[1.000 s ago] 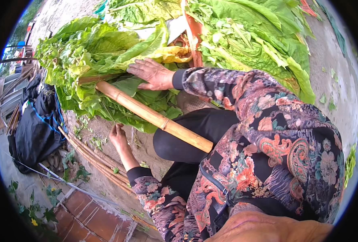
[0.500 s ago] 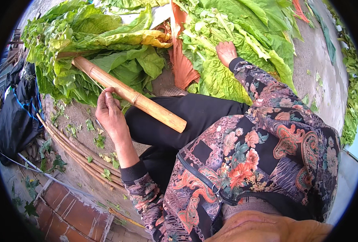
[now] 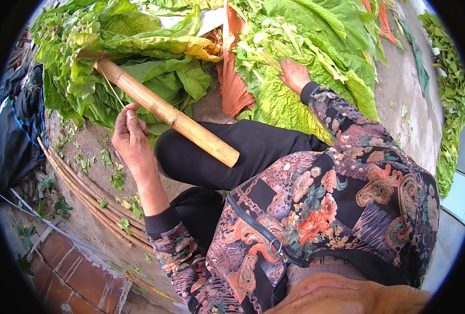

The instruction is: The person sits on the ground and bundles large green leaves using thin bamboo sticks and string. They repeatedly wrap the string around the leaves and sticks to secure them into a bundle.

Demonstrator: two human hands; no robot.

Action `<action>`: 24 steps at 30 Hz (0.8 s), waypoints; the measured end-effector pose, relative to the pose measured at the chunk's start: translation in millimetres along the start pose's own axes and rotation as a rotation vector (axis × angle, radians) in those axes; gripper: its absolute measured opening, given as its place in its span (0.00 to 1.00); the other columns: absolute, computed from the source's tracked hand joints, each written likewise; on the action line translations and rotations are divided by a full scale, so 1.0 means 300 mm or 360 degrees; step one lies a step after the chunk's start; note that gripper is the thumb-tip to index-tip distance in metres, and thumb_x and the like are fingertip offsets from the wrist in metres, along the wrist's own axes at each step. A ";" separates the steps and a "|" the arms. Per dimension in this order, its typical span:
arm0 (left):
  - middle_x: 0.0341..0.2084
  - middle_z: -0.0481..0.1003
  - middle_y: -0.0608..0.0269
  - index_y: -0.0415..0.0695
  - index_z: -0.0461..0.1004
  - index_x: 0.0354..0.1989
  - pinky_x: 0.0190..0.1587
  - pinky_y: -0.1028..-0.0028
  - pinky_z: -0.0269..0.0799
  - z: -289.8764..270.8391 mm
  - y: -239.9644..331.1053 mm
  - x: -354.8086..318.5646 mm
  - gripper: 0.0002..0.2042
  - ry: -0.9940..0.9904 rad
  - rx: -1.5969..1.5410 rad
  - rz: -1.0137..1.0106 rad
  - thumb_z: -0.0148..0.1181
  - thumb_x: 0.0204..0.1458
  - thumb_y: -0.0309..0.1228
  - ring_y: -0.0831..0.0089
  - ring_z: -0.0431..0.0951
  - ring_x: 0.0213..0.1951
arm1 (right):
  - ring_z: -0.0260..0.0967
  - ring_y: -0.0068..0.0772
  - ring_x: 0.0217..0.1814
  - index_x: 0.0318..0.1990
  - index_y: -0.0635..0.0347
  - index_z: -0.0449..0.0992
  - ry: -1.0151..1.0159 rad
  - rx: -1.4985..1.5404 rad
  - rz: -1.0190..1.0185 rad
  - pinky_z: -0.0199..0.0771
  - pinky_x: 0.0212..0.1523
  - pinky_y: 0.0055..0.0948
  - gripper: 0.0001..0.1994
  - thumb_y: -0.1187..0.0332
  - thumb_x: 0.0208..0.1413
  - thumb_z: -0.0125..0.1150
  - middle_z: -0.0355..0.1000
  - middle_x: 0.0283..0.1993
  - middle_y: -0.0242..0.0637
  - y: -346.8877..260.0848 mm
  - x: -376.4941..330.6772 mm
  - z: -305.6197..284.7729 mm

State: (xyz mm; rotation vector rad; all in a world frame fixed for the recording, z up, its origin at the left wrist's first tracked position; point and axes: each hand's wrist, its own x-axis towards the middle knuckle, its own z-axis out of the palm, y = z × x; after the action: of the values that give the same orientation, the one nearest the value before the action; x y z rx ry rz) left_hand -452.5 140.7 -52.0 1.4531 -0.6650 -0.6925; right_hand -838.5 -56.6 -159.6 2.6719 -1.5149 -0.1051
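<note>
Between thumb and fingers, my left hand [image 3: 132, 133] pinches a thin string [image 3: 114, 91]. The string is pulled taut from the far end of a bamboo pole [image 3: 167, 112]. That pole slants across my raised knee, its near end resting over the dark trousers. Large green leaves [image 3: 75, 78] are bunched thickly around its far end, some with yellowed edges. My right hand [image 3: 294, 76] is over a second heap of big leaves [image 3: 295, 107] on the right. Its fingers are closed at the pale leaf stalks [image 3: 268, 58]; the fingertips are partly hidden.
Reddish woven cloth [image 3: 233, 78] lies between the two leaf heaps. Several thin poles [image 3: 93, 196] are on the ground at left, beside black sheeting [image 3: 18, 141] with blue cord. A rusty brown panel [image 3: 78, 267] is at lower left. More leaves [image 3: 451, 104] line the far right.
My left hand has moved slightly left, away from the pole, and the string now shows stretched out. My right hand has shifted a little nearer, its fingers now at the leaf stalks.
</note>
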 end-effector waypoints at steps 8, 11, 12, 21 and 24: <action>0.18 0.63 0.74 0.35 0.73 0.43 0.21 0.84 0.53 0.041 0.004 -0.002 0.11 -0.0133 -0.0033 -0.0040 0.49 0.60 0.29 0.88 0.58 0.19 | 0.72 0.53 0.32 0.30 0.65 0.75 -0.0258 0.0218 0.0283 0.72 0.35 0.47 0.10 0.68 0.43 0.55 0.72 0.28 0.52 0.005 0.044 0.088; 0.19 0.66 0.73 0.33 0.71 0.47 0.26 0.85 0.61 0.052 0.032 -0.014 0.14 -0.0313 0.0059 -0.0025 0.54 0.56 0.29 0.87 0.63 0.22 | 0.70 0.53 0.28 0.32 0.67 0.75 -0.0340 0.0690 0.0073 0.70 0.33 0.45 0.13 0.66 0.40 0.56 0.71 0.26 0.55 -0.121 0.084 -0.127; 0.19 0.67 0.73 0.32 0.70 0.48 0.26 0.85 0.62 0.076 0.033 -0.008 0.17 -0.0348 0.0077 0.0008 0.57 0.55 0.31 0.86 0.65 0.23 | 0.70 0.46 0.26 0.33 0.68 0.75 -0.0360 0.0986 -0.0003 0.70 0.31 0.40 0.14 0.66 0.40 0.58 0.71 0.24 0.52 -0.172 0.083 -0.223; 0.37 0.74 0.63 0.34 0.66 0.47 0.40 0.79 0.71 0.095 0.103 0.005 0.20 -0.0510 -0.0490 -0.0118 0.64 0.48 0.27 0.77 0.74 0.36 | 0.64 0.17 0.31 0.40 0.67 0.72 -0.1123 0.1750 -0.0999 0.67 0.33 0.21 0.15 0.66 0.49 0.62 0.71 0.29 0.29 -0.516 0.154 -0.747; 0.40 0.73 0.61 0.35 0.65 0.48 0.44 0.78 0.70 0.055 0.107 0.002 0.18 -0.0501 -0.0773 -0.0062 0.61 0.50 0.23 0.78 0.73 0.41 | 0.67 0.18 0.36 0.48 0.69 0.70 -0.0817 0.1594 -0.1453 0.69 0.37 0.21 0.19 0.62 0.56 0.58 0.73 0.36 0.32 -0.499 0.365 -0.809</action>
State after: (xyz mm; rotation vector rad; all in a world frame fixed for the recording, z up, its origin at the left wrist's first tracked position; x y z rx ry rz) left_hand -464.2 129.7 -19.5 0.9191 -0.6516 -1.0455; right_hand -632.0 -67.6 65.3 4.1908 -0.1445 -0.0884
